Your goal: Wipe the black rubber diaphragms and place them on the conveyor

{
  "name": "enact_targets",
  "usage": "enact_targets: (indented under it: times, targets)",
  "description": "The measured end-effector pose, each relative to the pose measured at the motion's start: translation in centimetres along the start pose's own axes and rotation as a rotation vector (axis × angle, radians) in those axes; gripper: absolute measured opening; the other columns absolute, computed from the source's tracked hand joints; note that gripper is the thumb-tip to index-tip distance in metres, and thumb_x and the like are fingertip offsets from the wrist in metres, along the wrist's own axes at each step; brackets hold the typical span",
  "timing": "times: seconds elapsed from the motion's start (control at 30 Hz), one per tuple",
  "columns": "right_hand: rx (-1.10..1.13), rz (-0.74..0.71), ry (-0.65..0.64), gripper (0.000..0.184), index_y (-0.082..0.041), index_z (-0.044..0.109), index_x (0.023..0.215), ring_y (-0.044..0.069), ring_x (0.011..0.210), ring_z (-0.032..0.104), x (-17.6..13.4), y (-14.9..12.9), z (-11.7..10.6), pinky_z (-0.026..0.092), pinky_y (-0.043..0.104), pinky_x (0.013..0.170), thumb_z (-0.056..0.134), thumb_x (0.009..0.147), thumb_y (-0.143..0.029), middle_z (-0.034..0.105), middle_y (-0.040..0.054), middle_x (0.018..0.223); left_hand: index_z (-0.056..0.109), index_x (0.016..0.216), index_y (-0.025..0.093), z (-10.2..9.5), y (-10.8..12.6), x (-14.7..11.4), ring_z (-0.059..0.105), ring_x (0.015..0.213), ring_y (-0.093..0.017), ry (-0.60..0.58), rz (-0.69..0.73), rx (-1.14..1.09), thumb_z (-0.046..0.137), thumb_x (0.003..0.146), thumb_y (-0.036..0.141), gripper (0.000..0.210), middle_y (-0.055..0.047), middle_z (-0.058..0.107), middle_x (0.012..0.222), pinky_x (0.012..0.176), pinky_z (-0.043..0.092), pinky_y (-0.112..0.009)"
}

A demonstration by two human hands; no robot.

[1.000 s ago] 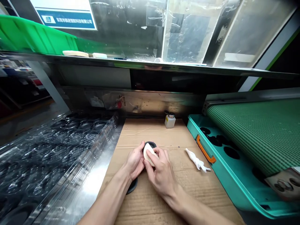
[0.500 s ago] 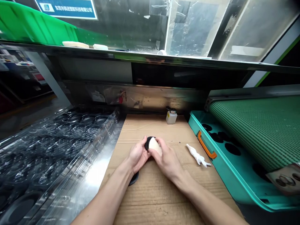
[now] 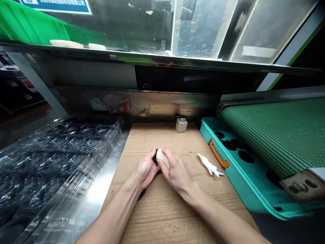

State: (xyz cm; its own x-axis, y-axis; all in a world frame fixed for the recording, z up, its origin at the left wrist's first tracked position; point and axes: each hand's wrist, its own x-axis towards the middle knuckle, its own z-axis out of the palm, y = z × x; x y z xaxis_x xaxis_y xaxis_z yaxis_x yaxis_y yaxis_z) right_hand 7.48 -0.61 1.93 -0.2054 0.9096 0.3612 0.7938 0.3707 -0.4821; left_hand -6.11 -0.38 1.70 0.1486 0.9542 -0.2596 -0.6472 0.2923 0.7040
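My left hand (image 3: pixel 147 169) is closed around a small black round part (image 3: pixel 154 158), mostly hidden by the fingers. My right hand (image 3: pixel 176 173) grips a cream-coloured pad (image 3: pixel 162 157) and presses it against the face of that part. Both hands are over the cardboard sheet (image 3: pixel 177 217). Under my left wrist lies another black disc (image 3: pixel 141 194), only its edge showing. To the right of my hands rests a twisted white cloth-like piece (image 3: pixel 210 165). A small whitish bottle (image 3: pixel 181 124) with a metal top stands at the cardboard's far edge.
Clear plastic trays (image 3: pixel 58 159) with several black round parts fill the left side. On the right, a teal bin (image 3: pixel 243 189) with an orange handle (image 3: pixel 218 154) holds black discs below a green conveyor belt (image 3: pixel 276 132). A metal shelf (image 3: pixel 122 58) crosses above, carrying a green crate (image 3: pixel 33 25).
The view has shifted slightly, so the whole scene sits a little further left. The pad has turned a little against the black part; both hands keep their hold.
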Motion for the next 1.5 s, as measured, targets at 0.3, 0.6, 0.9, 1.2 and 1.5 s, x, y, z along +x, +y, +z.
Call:
enact_targets:
  times: [0.3, 0.6, 0.9, 1.2, 1.5]
  targets:
    - [0.07, 0.152, 0.113, 0.043, -0.031, 0.054, 0.129, 0.023, 0.074, 0.067, 0.4, 1.7, -0.6, 0.045, 0.03, 0.064, 0.048, 0.092, -0.051, 0.072, 0.0045, 0.087, 0.06, 0.107, 0.006, -1.0, 1.9, 0.3, 0.068, 0.087, -0.024, 0.027, -0.099, -0.027, 0.041, 0.097, 0.032, 0.033, -0.02, 0.067, 0.102, 0.075, 0.058, -0.037]
    - [0.048, 0.187, 0.005, 0.038, -0.028, 0.059, 0.122, 0.025, 0.086, 0.067, 0.1, 3.7, 0.7, 0.046, 0.032, 0.073, 0.05, 0.09, -0.048, 0.072, 0.0056, 0.096, 0.053, 0.128, 0.022, -0.9, 4.6, -1.2, 0.063, 0.078, -0.017, -0.163, -0.226, -0.264, 0.026, 0.099, 0.04, 0.043, -0.018, 0.061, 0.108, 0.054, 0.052, -0.021]
    - [-0.021, 0.173, -0.062, 0.041, -0.028, 0.058, 0.124, 0.027, 0.087, 0.065, -0.2, 3.8, 0.8, 0.045, 0.035, 0.074, 0.048, 0.091, -0.05, 0.071, 0.0069, 0.097, 0.058, 0.094, 0.006, -1.1, 4.6, -1.1, 0.062, 0.083, -0.02, -0.168, -0.334, -0.413, 0.027, 0.097, 0.046, 0.05, -0.026, 0.056, 0.116, 0.055, 0.055, -0.021]
    - [0.461, 0.234, 0.208, 0.046, -0.022, 0.041, 0.132, 0.018, 0.061, 0.057, 0.4, 2.3, -0.4, 0.044, 0.032, 0.059, 0.043, 0.094, -0.048, 0.064, 0.003, 0.077, 0.055, 0.09, 0.009, -0.9, 3.9, -0.7, 0.062, 0.077, -0.019, -0.138, -0.284, -0.337, 0.024, 0.098, 0.045, 0.049, -0.024, 0.06, 0.107, 0.056, 0.052, -0.024]
    - [0.464, 0.075, -0.044, 0.029, -0.028, 0.059, 0.114, 0.019, 0.076, 0.063, -0.9, -0.7, 0.1, 0.047, 0.029, 0.066, 0.05, 0.092, -0.045, 0.068, 0.0011, 0.09, 0.061, 0.1, 0.011, 0.6, 0.7, -0.3, 0.065, 0.09, -0.025, -0.131, -0.086, -0.084, 0.03, 0.098, 0.039, 0.041, -0.015, 0.067, 0.098, 0.08, 0.053, -0.04]
